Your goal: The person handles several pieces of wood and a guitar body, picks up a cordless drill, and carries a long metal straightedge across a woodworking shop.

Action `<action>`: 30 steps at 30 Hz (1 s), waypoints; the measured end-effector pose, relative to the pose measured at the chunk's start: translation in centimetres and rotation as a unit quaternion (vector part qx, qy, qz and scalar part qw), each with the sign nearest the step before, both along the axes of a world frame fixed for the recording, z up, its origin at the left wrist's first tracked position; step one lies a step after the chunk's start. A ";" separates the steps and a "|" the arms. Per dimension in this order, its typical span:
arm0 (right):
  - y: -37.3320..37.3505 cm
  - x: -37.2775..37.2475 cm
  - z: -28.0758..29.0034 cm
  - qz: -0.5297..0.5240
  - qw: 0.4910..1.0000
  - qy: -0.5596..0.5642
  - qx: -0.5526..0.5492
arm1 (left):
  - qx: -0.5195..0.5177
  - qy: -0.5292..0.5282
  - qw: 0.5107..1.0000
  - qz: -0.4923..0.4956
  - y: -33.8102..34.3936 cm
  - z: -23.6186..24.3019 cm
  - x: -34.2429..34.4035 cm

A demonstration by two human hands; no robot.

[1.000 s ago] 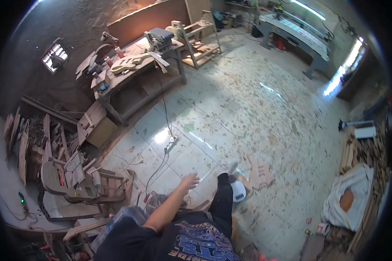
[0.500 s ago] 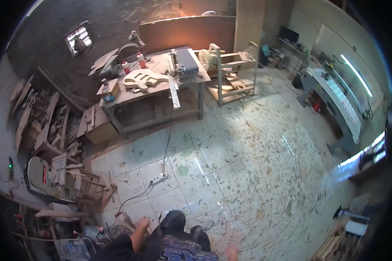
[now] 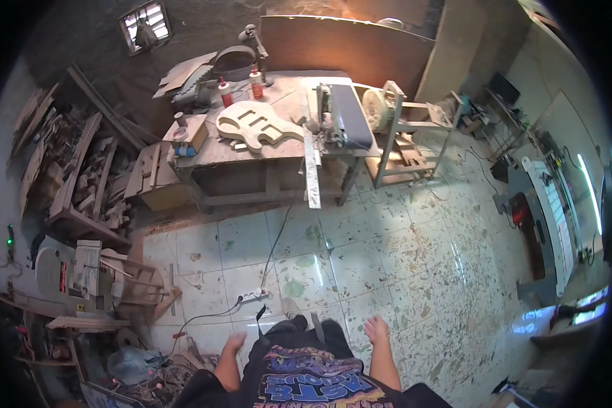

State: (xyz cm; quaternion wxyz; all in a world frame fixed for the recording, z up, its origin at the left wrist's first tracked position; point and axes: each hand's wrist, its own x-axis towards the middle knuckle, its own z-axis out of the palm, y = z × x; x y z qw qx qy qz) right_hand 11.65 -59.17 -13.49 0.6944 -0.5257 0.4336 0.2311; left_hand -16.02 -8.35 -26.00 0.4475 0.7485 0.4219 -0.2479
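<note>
My left hand [image 3: 235, 341] hangs at the lower middle, its fingers loose and holding nothing. My right hand [image 3: 376, 329] is on the other side of my body, fingers apart and empty. Neither touches an object; both are over the tiled floor [image 3: 347, 265]. Nearest my left hand are a white power strip [image 3: 253, 294] and its dark cable. Ahead stands a worktable [image 3: 204, 163] bearing a pale wooden guitar body [image 3: 258, 126], red-labelled bottles [image 3: 256, 85] and a belt sander [image 3: 352, 122].
A wooden frame [image 3: 401, 128] stands right of the worktable. A long grey machine [image 3: 554, 224] lines the right wall. Scrap wood [image 3: 95, 170], a grey power tool [image 3: 54, 272] and cluttered shelving [image 3: 44, 350] crowd the left side. Debris is scattered over the floor.
My view has swung left and up, toward the worktable, so it appears more central. My right hand has come into clear view; my left arm has dropped beside my body.
</note>
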 end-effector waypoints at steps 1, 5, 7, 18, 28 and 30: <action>1.9 3.4 0.5 0.053 0.997 -0.021 -0.054 | -0.057 -0.078 0.994 0.055 -1.0 4.1 8.9; 14.5 17.6 3.6 0.261 0.949 -0.135 -0.112 | -0.049 -0.257 0.953 0.150 0.6 16.1 26.2; 20.3 23.4 5.4 0.296 0.923 -0.201 -0.140 | -0.049 -0.266 0.950 0.155 1.9 19.4 30.1; 42.5 45.7 9.0 0.351 0.836 -0.382 -0.176 | 0.087 -0.084 0.992 -0.037 9.6 12.6 15.9; 45.8 54.2 6.5 0.418 0.851 -0.313 -0.050 | -0.042 0.098 0.961 0.256 9.0 15.4 25.3; 46.3 54.6 5.8 0.446 0.839 -0.301 -0.081 | -0.052 0.068 0.943 0.322 11.8 15.6 29.6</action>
